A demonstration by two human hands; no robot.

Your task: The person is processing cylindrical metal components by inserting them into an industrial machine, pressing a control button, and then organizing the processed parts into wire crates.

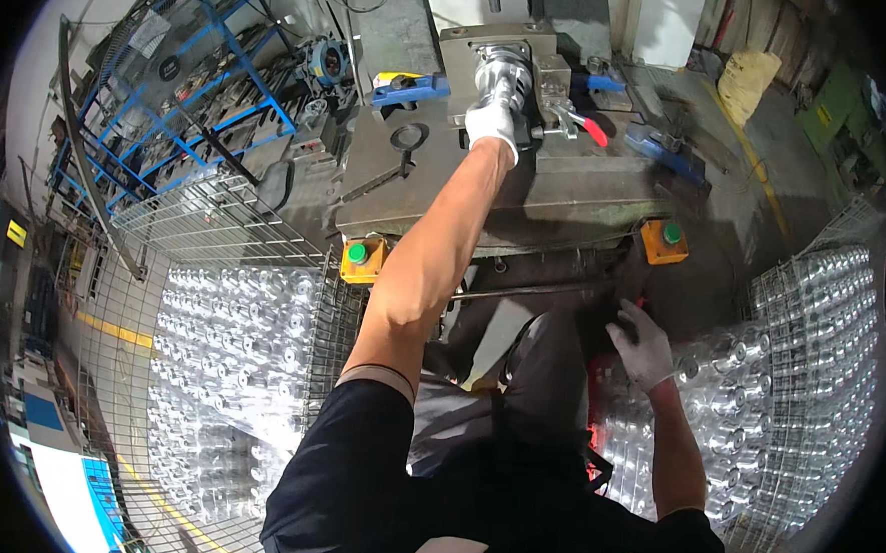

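Observation:
My left arm stretches forward to the press bench. The white-gloved left hand (492,125) is closed around the near end of a shiny, clear or metallic cylindrical part (504,74), which sits in a steel fixture block (457,49). The fingers are partly hidden behind the back of the hand. A toggle clamp with a red handle (595,132) stands just right of the part. Low on the right, my gloved right hand (646,349) hangs beside my leg with its fingers apart and nothing in it, near stacked shiny cylindrical parts (727,357).
A wire cage (335,321) on the left holds many similar shiny parts; another wire cage (782,394) is on the right. Orange boxes with green buttons (362,260) (664,242) flank the bench front. A black ring-ended tool (408,140) lies on the metal bench (558,182).

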